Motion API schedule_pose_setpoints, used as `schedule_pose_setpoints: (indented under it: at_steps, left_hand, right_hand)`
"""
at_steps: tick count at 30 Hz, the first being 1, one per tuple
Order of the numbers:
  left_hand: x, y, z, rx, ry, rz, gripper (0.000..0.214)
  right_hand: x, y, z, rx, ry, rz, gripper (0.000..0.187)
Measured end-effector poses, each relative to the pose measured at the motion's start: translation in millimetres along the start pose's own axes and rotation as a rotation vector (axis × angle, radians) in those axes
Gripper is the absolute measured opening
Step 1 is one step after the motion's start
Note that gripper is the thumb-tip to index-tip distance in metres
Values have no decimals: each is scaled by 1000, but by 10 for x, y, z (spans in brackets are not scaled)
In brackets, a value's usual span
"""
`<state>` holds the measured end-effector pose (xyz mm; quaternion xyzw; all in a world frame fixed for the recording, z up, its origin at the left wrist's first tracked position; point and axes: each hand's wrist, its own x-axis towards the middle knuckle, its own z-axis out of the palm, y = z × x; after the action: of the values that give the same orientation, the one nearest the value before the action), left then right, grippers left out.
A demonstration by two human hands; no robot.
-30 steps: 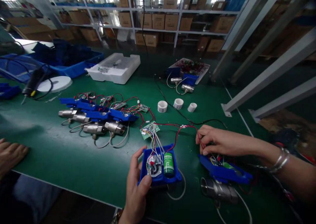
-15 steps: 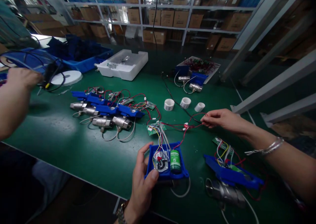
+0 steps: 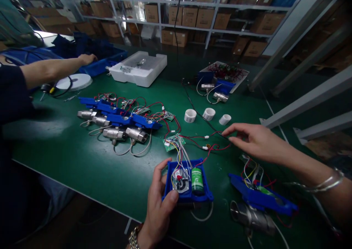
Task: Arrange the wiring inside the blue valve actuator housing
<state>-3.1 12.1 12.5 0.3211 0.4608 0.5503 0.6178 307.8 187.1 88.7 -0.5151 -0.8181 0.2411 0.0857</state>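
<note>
My left hand [image 3: 161,205] grips the left side of an open blue plastic housing [image 3: 207,196], with the thumb over its front rim. Inside lie a green cylindrical battery [image 3: 197,181] and a round metal part with a black piece and a red bit. Several coloured wires run from it to a green circuit board [image 3: 173,142] on the table. My right hand [image 3: 253,141] has thumb and forefinger around the end of a thin black cable [image 3: 202,119]. Red wires with small white connectors [image 3: 205,147] lie just left of those fingertips.
Several blue housings on metal valves [image 3: 136,134] stand left; another valve unit [image 3: 253,216] is close on the right. White label rolls [image 3: 190,115], a foam tray [image 3: 139,71] and a box of wired parts [image 3: 227,71] lie beyond. A co-worker's arm [image 3: 52,71] reaches over a blue bin [image 3: 97,69].
My right hand has let go of the red wires, and its fingers have loosened. The red leads now lie apart on the table. The co-worker's arm has moved from the black tool to the blue bin.
</note>
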Motion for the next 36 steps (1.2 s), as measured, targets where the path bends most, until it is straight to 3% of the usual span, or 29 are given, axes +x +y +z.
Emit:
schedule_pose_setpoints:
  at_steps: [4, 9, 16, 18, 20, 24, 28, 30, 34, 36]
  left_hand:
    - [4, -19, -30, 10, -9, -2, 92]
    - [-6, -30, -24, -10, -1, 16, 91]
    - [-6, -31, -27, 5, -7, 11, 91]
    - [-1, -27, -28, 8, -15, 17, 90]
    - [4, -22, -26, 10, -23, 26, 89]
    - [5, -17, -27, 16, -33, 39, 87]
    - [-6, -19, -35, 39, -37, 48, 85]
    - [-8, -22, -38, 42, -39, 57, 84]
    - [-1, -37, -41, 39, -45, 58, 83]
    - [0, -52, -43, 31, -43, 60, 82]
  right_hand:
    - [-38, -253, 245, -164, -82, -146, 49]
    - [163, -240, 399, -297, -59, -276, 24]
    - [262, 27, 188, -307, 25, -257, 32]
    - [216, 61, 86, -283, 25, -251, 23]
    - [157, 55, -22, -250, -7, -262, 20]
    - [38, -40, -196, -122, -138, -272, 33]
    - [-64, -166, -223, 131, -199, -209, 34]
    - [-113, -247, -172, 89, -115, -274, 32]
    - [-219, -442, 19, -487, 204, -521, 33]
    - [-252, -523, 134, -626, 292, -568, 33]
